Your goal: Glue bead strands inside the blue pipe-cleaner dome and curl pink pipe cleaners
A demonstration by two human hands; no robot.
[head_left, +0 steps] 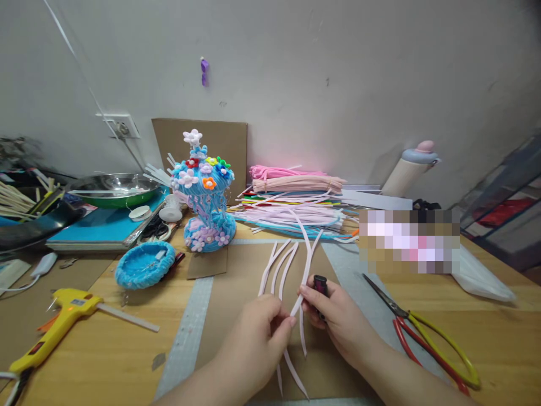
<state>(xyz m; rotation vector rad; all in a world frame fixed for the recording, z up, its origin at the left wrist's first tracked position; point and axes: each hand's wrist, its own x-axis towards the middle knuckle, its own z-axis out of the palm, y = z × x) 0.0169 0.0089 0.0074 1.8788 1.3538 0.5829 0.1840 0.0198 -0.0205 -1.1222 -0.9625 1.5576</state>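
A pale pink pipe cleaner is pinched between the thumb and fingertips of my left hand at its lower end. My right hand steadies the same stem higher up with thumb and finger. Its palm also grips a small black lighter-like object, partly covered by the fingers. Another stem crosses the first, forming a narrow Y above my hands. Several more pale pipe cleaners lie side by side on the brown cardboard, partly hidden under my left hand.
Red-and-yellow-handled scissors lie on the right. A yellow glue gun and blue fuzzy dish are on the left. A flower-covered blue pipe-cleaner ornament stands behind. Bundled pipe cleaners are stacked by the wall, near a bottle.
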